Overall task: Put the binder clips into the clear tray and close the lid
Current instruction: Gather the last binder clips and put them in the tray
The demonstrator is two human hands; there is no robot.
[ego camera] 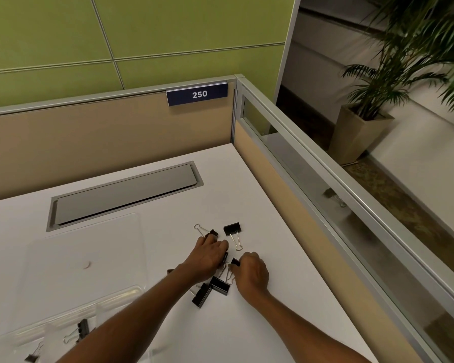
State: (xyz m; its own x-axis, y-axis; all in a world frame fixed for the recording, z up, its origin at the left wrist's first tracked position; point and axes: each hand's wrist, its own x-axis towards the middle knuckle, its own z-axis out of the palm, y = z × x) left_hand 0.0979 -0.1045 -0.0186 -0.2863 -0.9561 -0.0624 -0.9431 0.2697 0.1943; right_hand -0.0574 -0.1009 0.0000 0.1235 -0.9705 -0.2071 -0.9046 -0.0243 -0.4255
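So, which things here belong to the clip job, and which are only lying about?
Job: binder clips, clear tray, open lid, left hand, right hand.
Lying about: grey desk hatch, number sign, potted plant.

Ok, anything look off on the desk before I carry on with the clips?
Nothing damaged or spilled. The loose binder clips lie scattered at odd angles on the desk, and the lid of the clear tray lies open. One small curved mark shows on the lid; I cannot tell what it is.
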